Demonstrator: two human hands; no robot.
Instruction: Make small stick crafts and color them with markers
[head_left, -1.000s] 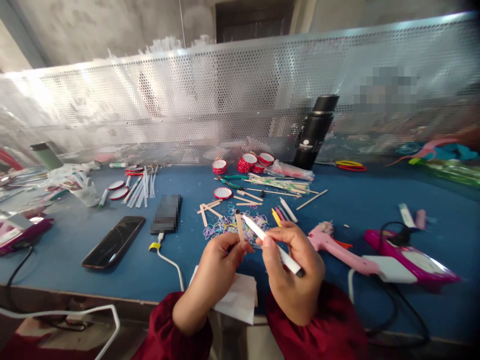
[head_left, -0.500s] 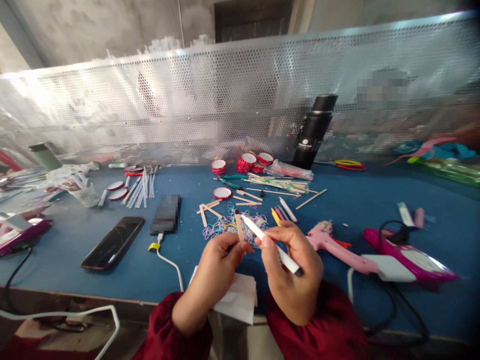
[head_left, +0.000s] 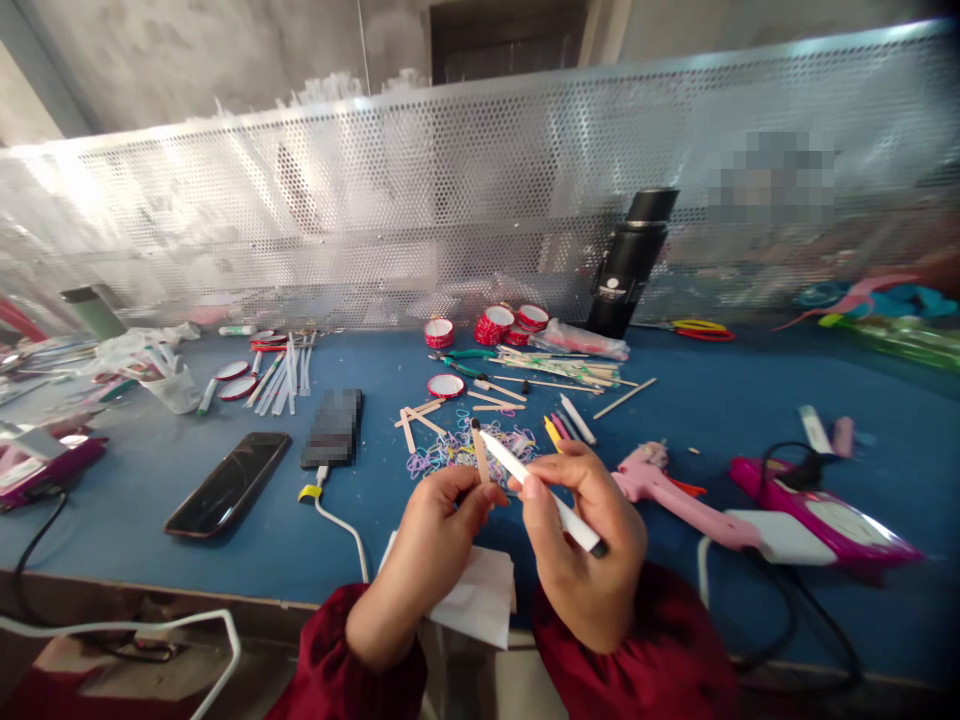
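Wooden stick point(head_left: 481, 458) still held, marker point(head_left: 507, 458) slightly closer

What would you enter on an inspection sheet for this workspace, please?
Surface: blue tabletop, strewn with items.
Job's things: flat wooden stick with a dark tip; slim white marker with a black end.
Clutter: tangled pastel loops, pink glue gun, black rectangular phone.
Hands: left hand pinches the stick; right hand grips the marker.
Cables: white cable plugged into a black pixelated device.
Surroundings: perforated metal screen behind.
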